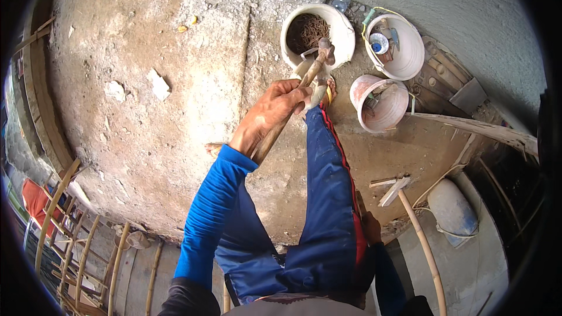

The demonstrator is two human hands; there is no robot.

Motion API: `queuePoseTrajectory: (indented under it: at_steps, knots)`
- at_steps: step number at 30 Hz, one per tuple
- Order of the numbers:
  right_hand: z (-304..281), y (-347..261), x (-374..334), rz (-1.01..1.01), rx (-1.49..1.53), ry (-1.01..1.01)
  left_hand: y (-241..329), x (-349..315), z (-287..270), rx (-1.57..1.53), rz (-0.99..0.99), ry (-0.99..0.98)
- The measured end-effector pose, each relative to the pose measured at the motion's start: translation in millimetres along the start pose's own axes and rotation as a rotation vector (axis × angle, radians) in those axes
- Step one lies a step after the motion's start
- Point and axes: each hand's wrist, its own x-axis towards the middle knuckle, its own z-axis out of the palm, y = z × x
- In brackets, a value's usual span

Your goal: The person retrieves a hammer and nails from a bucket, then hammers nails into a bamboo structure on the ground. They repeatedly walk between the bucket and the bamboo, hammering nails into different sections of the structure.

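Observation:
My left hand (272, 108) is closed around the wooden handle of a hammer (318, 65). The hammer slants up and away to the right, its head close to the near rim of a large white bucket (346, 38). Inside that bucket lies a pile of thin brown rusty pieces that look like nails (308, 32). Low beside my right thigh hangs my right hand (370, 228), in shadow and partly hidden by the trouser leg. Its fingers do not show clearly. A pale curved thing (319, 95) near my right foot is too unclear to name.
Two more buckets (414, 58) (395, 105) with tools stand to the right. A clear bottle with a blue cap (342, 0) stands by the wall. A wooden plank (480, 129), a long wooden handle (422, 243) and a tied sack (452, 210) lie right. Bamboo poles (88, 257) fill the lower left.

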Motion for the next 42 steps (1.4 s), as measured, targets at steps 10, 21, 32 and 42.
queuePoseTrajectory:
  at_steps: [10,21,32,42]
  knots:
    - [9,-67,-100,-0.358,-0.282,0.146,8,-392,-98,-1.45,0.488,-0.198]
    - [-21,-301,-120,-0.649,-0.501,0.132,-52,-693,-165,-1.666,1.201,0.155]
    - [31,-672,-207,-0.682,-1.061,0.306,-98,-838,-235,-1.825,1.469,0.43]
    - [199,-1007,-262,-0.976,-1.371,0.214,-204,-947,-286,-1.946,1.588,1.022]
